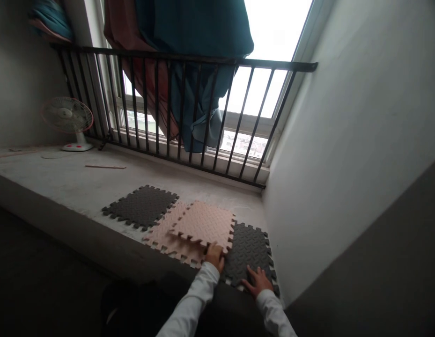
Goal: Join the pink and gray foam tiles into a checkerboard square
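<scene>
1. One beige foam puzzle tile (pixel 203 223) lies straight ahead of the left hand (pixel 214 256), overlapping a second beige tile (pixel 171 245) on a concrete ledge (pixel 62 180).
2. Left fingers curl over the tile's near edge, the closer hand; whether they grip cannot be told.
3. Right hand (pixel 258 281) lies open, fingers spread, on a dark foam tile (pixel 247 252).
</scene>
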Motion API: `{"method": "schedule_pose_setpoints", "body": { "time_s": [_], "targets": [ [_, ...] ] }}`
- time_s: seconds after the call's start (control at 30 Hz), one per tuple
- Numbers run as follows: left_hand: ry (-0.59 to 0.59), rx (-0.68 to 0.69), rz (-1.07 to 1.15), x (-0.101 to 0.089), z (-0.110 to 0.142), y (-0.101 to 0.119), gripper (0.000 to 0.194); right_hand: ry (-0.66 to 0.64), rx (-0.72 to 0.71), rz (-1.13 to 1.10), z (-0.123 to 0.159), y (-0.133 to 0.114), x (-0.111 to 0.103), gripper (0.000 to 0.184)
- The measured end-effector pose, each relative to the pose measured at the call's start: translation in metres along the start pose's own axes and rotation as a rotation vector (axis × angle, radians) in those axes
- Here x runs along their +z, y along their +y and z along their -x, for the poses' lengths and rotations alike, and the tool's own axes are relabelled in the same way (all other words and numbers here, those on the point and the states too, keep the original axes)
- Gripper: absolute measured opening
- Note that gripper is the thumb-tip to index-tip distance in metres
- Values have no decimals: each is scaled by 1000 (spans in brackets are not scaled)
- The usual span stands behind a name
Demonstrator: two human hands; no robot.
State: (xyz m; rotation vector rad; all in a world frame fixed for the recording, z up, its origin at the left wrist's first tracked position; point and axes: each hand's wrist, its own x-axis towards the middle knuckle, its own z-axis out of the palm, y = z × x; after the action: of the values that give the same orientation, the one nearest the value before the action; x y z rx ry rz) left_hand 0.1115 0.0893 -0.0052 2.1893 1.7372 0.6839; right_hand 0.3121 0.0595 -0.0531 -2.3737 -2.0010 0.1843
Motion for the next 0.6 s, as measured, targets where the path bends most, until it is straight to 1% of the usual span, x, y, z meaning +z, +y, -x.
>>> {"method": "schedule_pose_setpoints", "body": {
  "time_s": [0.03,0.07,0.1,0.13,0.17,0.2,0.27,0.33,0.37,0.43,0.5,0.6],
  "targets": [
    [-21,143,49,13,10,16,44,77,1,-47,2,6,6,48],
    [-44,223,79,23,19,27,53,156,4,-78,4,10,11,46],
    [-64,247,84,30,27,32,58,223,7,-90,6,13,15,46],
    [-80,235,67,32,34,31,60,273,9,-85,8,13,19,47],
    [-93,192,28,32,40,24,60,295,9,-69,10,12,20,49],
    [-103,128,-24,29,45,13,60,285,9,-46,12,7,20,50],
    [-110,-15,-141,19,52,-16,60,213,28,4,13,-8,15,54],
    [-81,-204,-219,11,58,-41,58,139,61,56,11,-28,6,59],
    [-59,-278,-240,8,60,-49,57,113,73,83,8,-38,0,61],
    [-25,-362,-255,6,64,-56,55,61,89,131,0,-55,-11,63],
    [-26,-371,-253,7,66,-53,55,-32,105,162,-10,-67,-22,65],
    [-82,-364,-233,5,68,-44,61,-155,157,175,-27,-78,-37,66]
  ]
}}
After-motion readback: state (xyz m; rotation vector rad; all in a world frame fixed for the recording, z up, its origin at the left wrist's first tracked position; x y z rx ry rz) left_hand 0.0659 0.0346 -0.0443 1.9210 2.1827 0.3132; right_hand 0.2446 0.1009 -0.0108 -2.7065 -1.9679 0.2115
